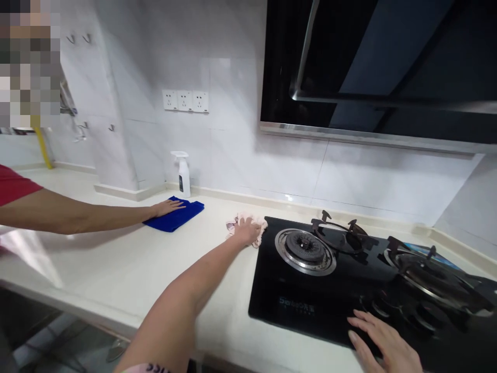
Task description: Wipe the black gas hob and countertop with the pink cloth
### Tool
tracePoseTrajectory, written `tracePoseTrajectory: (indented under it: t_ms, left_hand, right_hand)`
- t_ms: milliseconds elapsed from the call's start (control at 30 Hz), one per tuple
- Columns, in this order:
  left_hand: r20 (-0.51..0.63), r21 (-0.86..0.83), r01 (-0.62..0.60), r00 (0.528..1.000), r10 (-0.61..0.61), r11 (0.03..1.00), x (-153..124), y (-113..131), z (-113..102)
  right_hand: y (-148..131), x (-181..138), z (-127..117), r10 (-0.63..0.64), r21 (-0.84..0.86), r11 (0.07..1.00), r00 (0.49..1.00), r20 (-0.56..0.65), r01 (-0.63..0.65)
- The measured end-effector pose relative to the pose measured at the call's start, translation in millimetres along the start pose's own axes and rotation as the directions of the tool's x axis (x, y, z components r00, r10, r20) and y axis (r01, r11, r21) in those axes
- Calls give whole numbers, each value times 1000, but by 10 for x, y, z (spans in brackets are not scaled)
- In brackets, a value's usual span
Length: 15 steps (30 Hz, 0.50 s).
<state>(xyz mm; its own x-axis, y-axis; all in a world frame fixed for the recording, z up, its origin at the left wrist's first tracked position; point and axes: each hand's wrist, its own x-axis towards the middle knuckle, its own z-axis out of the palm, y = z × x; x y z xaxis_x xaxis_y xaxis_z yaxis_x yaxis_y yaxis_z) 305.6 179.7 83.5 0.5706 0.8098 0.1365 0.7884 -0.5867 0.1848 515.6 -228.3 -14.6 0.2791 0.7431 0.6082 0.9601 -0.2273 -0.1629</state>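
Observation:
My left hand [245,231] reaches far forward and presses down on a crumpled pink cloth [259,225], fingers curled over it, right at the back left corner of the black glass gas hob [310,305]. My right hand [382,343] lies flat with fingers spread on the hob's front edge, near the knobs, holding nothing. The left burner [305,250] is bare; its pan support [341,235] sits shifted off it toward the right burner [430,269].
Another person's arm in a red sleeve reaches in from the left, and that hand [167,207] rests on a blue cloth [174,216] on the cream countertop [116,269]. A white spray bottle [183,174] stands against the tiled wall. A black range hood [373,67] hangs above the hob.

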Motion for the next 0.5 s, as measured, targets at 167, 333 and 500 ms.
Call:
tracePoseTrajectory:
  t_ms: [167,333,500]
  left_hand:
    - [-12,2,-63,998,63,998,-780,20,-96]
    - [7,-13,-163,987,163,986,-1782,-83,-243]
    - [49,-91,-287,955,292,954,-2620,-294,-402]
  right_hand:
    - [-167,28,-50,38,8,999,999,-14,-38]
    - [-188,9,-22,21,28,999,1000,-18,-20]
    - [18,2,78,-1,84,996,1000,8,1]
